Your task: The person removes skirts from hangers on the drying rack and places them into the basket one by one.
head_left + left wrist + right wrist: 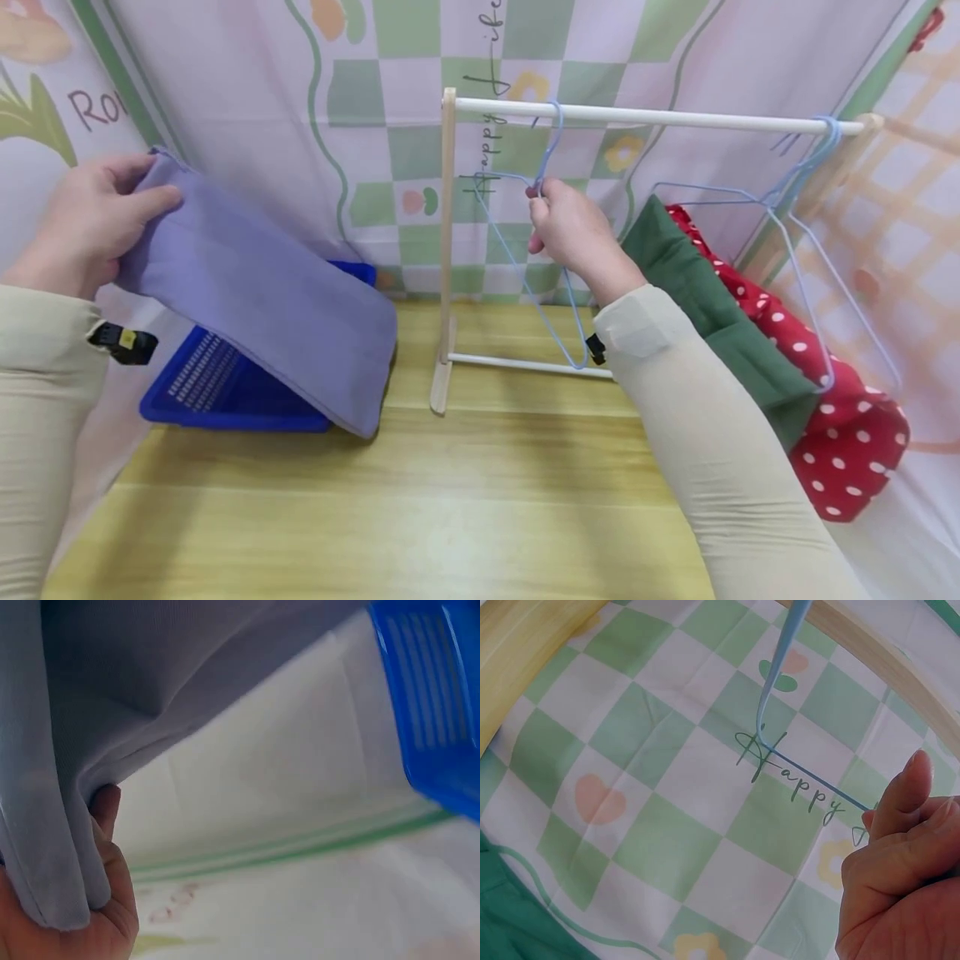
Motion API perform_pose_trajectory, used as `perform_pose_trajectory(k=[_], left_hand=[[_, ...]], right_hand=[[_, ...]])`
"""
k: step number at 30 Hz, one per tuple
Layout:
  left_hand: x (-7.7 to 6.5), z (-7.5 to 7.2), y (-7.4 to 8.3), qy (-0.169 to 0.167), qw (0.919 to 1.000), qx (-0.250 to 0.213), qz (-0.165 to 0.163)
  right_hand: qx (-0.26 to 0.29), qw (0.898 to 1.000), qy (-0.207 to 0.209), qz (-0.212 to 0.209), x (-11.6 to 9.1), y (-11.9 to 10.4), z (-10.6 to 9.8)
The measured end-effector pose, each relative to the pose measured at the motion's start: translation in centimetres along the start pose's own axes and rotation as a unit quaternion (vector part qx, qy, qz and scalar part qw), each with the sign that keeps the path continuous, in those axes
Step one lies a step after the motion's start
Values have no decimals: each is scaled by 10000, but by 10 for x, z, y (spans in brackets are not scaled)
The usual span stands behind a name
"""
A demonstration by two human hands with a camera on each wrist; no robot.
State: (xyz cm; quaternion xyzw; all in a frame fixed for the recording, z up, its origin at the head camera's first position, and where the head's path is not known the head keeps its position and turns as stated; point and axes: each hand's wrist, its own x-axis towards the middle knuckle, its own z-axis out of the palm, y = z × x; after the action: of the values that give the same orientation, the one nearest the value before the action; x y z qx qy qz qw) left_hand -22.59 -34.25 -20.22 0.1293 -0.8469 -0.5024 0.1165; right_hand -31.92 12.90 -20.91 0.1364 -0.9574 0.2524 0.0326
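My left hand (97, 217) pinches one end of a folded grey-purple cloth (270, 292), whose other end slants down to the right over a blue basket (232, 421). In the left wrist view the cloth (150, 682) drapes between thumb and fingers. My right hand (570, 233) grips a light blue wire hanger (517, 267) just below its hook. That hook loops over the white rail of a clothes rack (637, 117), near the left post. No cloth hangs on this hanger. In the right wrist view curled fingers (907, 847) hold the hanger's wire (817, 776).
At the rack's right end hang more blue hangers (780, 200) bearing a green cloth (720, 325) and a red polka-dot cloth (855, 433). The rack stands on a wooden table (420, 517). A checkered curtain (412, 108) hangs close behind.
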Motion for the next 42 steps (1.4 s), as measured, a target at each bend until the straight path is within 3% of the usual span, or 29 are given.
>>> perform_pose_trajectory(k=[5,10,18,28,37,42], left_hand=[[-2,-11,-18,233,9871,1585,51],[-1,-19,-36,279,9688,2420,457],[0,-27,-55,56,9578,2770,767],[6,-35,-64,252,9237,3669,1072],[2,-10,-63,128,9084,4020,1141],[-1,11,-65,2,9054,3976,1487]], right_hand=[[21,10000,19,-50,2,1,1],[42,10000,27,-46,2,1,1],[16,9999,78,-66,2,2,1],[-6,10000,31,-64,2,3,2],[46,9999,80,-94,2,3,2],[54,9999,73,-72,1,3,2]])
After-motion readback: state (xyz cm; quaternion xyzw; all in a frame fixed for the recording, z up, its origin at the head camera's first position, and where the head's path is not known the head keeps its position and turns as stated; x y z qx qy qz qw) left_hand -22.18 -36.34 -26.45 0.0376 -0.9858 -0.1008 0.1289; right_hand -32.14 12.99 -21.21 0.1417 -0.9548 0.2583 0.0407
